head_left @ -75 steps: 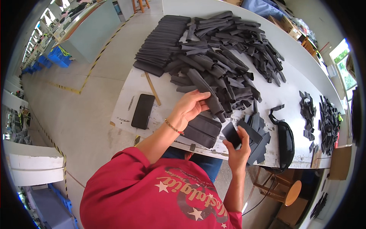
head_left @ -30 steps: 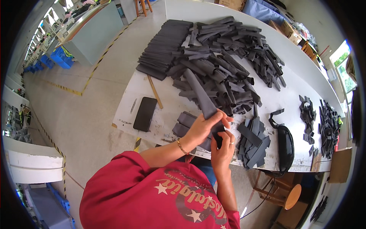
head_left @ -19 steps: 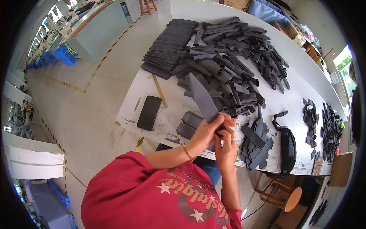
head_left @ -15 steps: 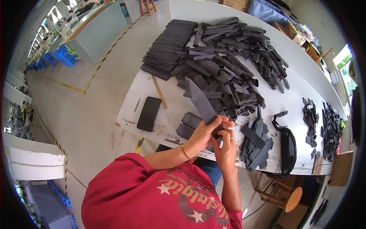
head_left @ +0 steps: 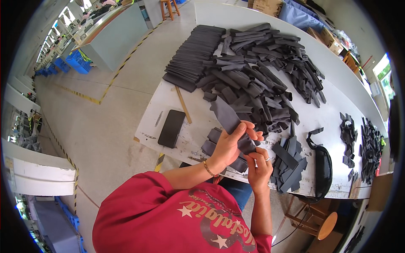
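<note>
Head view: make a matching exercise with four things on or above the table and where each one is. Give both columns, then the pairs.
Things:
1. dark grey fabric strip
2. black phone
3. wooden ruler
4. black pouch

Places:
A. flat near the table's left edge
B. at the near right part of the table
C. held in both hands
D. between the phone and the big strip pile

Pairs: 1-C, 2-A, 3-D, 4-B

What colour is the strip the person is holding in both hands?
The strip is dark grey, plain with no pattern; the head view shows it.
</note>
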`<state>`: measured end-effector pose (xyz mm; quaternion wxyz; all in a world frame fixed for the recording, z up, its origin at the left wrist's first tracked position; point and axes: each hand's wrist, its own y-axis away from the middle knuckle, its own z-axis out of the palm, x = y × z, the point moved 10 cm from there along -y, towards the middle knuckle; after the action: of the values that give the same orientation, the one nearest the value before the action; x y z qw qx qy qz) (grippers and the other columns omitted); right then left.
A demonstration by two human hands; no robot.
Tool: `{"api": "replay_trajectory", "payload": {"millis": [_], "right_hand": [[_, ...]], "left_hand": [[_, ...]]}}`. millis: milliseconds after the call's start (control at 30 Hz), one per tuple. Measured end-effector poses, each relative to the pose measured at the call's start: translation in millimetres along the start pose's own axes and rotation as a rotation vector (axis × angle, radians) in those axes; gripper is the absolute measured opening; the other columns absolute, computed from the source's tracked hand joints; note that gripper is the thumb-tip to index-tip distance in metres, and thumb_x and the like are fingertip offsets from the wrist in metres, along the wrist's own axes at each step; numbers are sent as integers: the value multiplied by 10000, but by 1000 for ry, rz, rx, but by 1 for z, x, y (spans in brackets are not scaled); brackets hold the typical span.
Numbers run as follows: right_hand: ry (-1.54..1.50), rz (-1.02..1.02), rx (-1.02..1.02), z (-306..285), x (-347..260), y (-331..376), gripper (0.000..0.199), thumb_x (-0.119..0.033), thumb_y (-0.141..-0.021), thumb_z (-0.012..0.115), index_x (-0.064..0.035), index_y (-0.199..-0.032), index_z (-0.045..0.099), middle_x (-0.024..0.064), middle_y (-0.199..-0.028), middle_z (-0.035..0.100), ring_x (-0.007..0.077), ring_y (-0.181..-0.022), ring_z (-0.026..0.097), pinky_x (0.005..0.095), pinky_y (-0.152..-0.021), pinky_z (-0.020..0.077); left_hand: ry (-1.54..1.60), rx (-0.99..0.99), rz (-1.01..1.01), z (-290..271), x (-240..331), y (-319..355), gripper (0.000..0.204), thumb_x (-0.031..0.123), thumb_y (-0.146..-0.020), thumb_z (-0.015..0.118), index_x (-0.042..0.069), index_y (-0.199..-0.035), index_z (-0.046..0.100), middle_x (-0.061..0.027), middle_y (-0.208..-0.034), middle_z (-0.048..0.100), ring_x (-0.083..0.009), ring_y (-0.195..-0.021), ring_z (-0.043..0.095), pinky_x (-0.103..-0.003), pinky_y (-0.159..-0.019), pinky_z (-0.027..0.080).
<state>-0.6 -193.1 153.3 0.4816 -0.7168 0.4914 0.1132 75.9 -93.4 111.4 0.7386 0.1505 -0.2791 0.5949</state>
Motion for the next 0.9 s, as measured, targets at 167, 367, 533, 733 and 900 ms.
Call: {"api": "replay_trajectory", "payload": {"millis": [167,367,533,733,900], "right_hand": [[-31,48,9,-1,-1,-6,167,32,-765,735,-3,-848,594,132,-925,619,268,-663,612,349,-567,486],[-64,29,-15,3,-4,-13,132,32,-779,716,-5,-841,606,110,-919,624,255,-655,614,337,-567,487],[-75,40,-40,7,-1,-17,115,35,-782,707,-2,-835,611,113,-912,622,261,-674,619,337,-579,488],[-179,272,-42,16,19,-9,155,-10,-789,731,17,-891,619,119,-1030,617,225,-841,625,319,-712,500],[-551,474,319,17,45,9,171,8,-832,715,-25,-804,551,42,-1121,506,103,-909,504,204,-770,397]], "left_hand": [[51,46,-25,2,-6,8,296,322,-1020,487,47,-1076,583,-64,-825,625,-279,-1027,648,-421,-967,474],[100,52,-63,-3,-14,11,290,315,-1022,484,52,-1072,593,-61,-829,617,-296,-1087,634,-420,-951,480],[99,49,-69,-3,-16,11,296,313,-1024,480,44,-1076,593,-69,-835,619,-306,-1096,631,-421,-953,481],[111,71,-103,-13,-20,6,341,326,-1030,457,24,-1134,578,-114,-958,655,-300,-1137,609,-409,-994,460],[40,58,-28,-14,-6,-8,382,324,-1028,452,0,-1196,564,-216,-1214,626,-304,-1197,569,-409,-1052,421]]}}
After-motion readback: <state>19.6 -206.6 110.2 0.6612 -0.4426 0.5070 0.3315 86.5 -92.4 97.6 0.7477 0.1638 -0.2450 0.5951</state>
